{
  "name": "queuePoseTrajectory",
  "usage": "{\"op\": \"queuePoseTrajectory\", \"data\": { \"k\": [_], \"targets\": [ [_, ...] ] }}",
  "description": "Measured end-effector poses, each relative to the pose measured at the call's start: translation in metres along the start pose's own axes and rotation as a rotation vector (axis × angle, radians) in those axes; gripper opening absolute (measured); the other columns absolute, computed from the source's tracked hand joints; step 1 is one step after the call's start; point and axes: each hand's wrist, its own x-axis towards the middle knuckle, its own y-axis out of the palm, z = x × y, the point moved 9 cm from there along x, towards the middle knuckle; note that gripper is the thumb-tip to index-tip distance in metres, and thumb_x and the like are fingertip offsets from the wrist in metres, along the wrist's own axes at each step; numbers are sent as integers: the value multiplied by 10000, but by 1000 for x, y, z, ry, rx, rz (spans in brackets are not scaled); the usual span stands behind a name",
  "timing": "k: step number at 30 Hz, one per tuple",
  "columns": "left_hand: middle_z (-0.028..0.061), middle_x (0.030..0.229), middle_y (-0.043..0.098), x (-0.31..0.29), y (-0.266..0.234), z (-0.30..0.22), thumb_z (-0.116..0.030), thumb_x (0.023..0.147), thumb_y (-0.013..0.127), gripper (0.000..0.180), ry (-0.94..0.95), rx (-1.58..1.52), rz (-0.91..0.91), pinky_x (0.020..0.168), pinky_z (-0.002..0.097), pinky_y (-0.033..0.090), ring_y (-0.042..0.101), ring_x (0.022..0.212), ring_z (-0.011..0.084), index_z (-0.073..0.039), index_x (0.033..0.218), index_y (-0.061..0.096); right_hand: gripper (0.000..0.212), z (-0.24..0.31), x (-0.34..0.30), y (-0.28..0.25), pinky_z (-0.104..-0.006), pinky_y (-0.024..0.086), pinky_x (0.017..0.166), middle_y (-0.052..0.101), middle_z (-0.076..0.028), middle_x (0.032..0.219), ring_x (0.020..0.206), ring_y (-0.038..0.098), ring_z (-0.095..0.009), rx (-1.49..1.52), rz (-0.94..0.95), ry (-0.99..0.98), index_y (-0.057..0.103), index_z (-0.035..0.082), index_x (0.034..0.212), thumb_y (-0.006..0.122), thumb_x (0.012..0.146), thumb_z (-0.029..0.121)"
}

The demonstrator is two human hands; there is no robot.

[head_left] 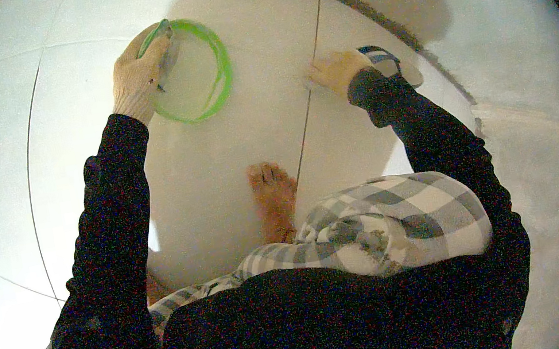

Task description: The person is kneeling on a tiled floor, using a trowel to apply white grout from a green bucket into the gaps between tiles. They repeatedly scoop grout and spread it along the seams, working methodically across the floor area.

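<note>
In the upper left of the frame, the left hand (142, 68), which wears a beige knitted glove, is closed around one side of a green ring (222, 62). This ring is thin and round, and the rest of it extends to the right of the hand, above the pale tiled floor (216, 152); I cannot tell whether it touches the tiles. A small dark piece shows near the lower part of this glove, but it is too small to name. The right hand (338, 70), also of beige colour, is in the upper right of the centre, with its fingers pointing to the left, near a dark seam (307, 107) between two tiles. I cannot tell if these fingers grip something. Just beside this hand, on its right, there is a dark and whitish object (382, 59), partly hidden by the sleeve (425, 117). A bare foot (272, 194) stands on the floor near the middle of the frame, and below it on the right the checked trousers (432, 204) cover a bent knee. At the upper right, a dark, rough edge (370, 8) curves along the tiles.
</note>
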Motion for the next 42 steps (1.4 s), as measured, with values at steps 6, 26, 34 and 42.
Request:
{"op": "queuePoseTrajectory", "data": {
  "k": [6,26,34,42],
  "targets": [
    [85,1120,699,1,-3,20,-312,916,628,449,-2,1,10,874,283,505,640,997,156,-36,1271,634,325,-36,-4,11,-480,549,824,694,-179,1083,989,668,-391,266,-8,285,623,162,1226,509,922,156],
    [106,1052,722,-19,9,26,-352,896,625,434,71,223,58,831,317,536,673,915,178,-74,1228,666,430,135,21,-127,-484,549,786,708,-137,994,926,690,-346,136,-362,-100,617,244,1250,543,853,96],
    [136,1074,716,-25,8,34,-355,896,606,418,221,396,-5,875,357,526,683,972,246,-82,1206,670,348,178,51,-111,-446,550,829,714,-159,1002,960,688,-336,141,-10,-202,688,155,1123,646,781,206],
    [127,1127,705,-36,-2,38,-292,924,595,395,303,410,-116,888,361,524,665,1041,244,-71,1248,644,519,173,59,-105,-365,531,829,728,-111,1011,940,680,-204,735,84,-571,673,50,1148,771,710,309]
  ]
}}
